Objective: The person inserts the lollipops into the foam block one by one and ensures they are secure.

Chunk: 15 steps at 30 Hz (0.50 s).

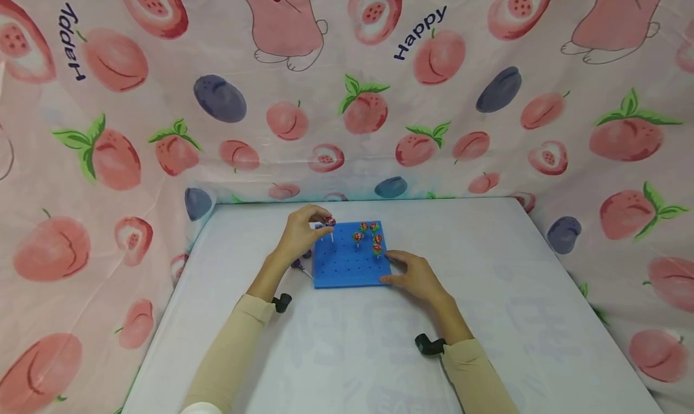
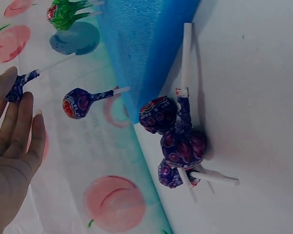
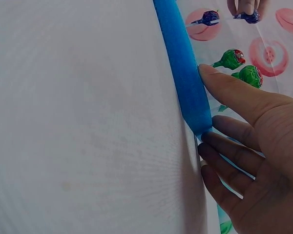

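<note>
My left hand [image 1: 300, 230] pinches a purple-wrapped lollipop [image 2: 15, 91] by its wrapped head, above the back left of a blue foam board [image 1: 344, 263]. Its white stick points toward the board, and the stick's tip shows apart from the surface in the left wrist view. Close by, another purple lollipop [image 2: 78, 103] stands upright in the board. Several green-wrapped lollipops [image 1: 376, 249] stand in the board's right part. At the front right corner, my right hand [image 1: 414, 275] rests its thumb and extended fingers against the board's edge.
Several loose purple lollipops [image 2: 184, 146] lie in a pile on the white table [image 1: 336, 354] beside the board's left edge. Rows of small holes mark the board's top. A fruit-printed cloth [image 1: 325, 100] hangs behind the table and along its sides.
</note>
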Each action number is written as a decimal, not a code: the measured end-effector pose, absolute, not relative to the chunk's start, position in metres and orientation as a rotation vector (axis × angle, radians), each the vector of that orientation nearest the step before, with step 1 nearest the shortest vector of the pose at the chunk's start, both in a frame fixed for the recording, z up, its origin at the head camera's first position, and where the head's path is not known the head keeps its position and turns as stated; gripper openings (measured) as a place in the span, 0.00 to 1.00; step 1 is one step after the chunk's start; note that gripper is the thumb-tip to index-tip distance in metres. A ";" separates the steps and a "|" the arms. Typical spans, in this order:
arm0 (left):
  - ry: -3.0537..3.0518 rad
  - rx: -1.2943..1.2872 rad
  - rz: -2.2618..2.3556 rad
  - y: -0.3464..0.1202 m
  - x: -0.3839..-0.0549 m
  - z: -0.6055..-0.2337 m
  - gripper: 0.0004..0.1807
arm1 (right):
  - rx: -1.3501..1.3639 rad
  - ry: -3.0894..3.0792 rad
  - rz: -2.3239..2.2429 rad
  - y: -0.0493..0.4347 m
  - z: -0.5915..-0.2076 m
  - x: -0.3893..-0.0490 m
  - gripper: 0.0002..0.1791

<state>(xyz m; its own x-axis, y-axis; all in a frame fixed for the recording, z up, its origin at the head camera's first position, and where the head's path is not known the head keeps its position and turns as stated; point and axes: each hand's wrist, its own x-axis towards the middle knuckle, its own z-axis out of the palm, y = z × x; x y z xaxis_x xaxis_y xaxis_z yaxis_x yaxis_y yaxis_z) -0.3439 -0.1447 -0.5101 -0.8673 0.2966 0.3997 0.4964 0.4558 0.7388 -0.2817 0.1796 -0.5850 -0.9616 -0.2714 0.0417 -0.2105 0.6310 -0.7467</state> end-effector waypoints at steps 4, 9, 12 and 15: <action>-2.474 -0.696 -1.386 -0.143 -0.347 -0.516 0.17 | -0.415 2.769 -1.260 0.180 -0.585 -0.282 0.40; -2.477 -0.705 -1.384 -0.141 -0.351 -0.522 0.16 | -0.415 2.762 -1.271 0.181 -0.585 -0.281 0.40; -2.483 -0.707 -1.383 -0.140 -0.353 -0.524 0.15 | -0.416 2.762 -1.273 0.181 -0.586 -0.281 0.40; -2.489 -0.704 -1.372 -0.141 -0.354 -0.526 0.15 | -0.419 2.762 -1.279 0.181 -0.587 -0.281 0.40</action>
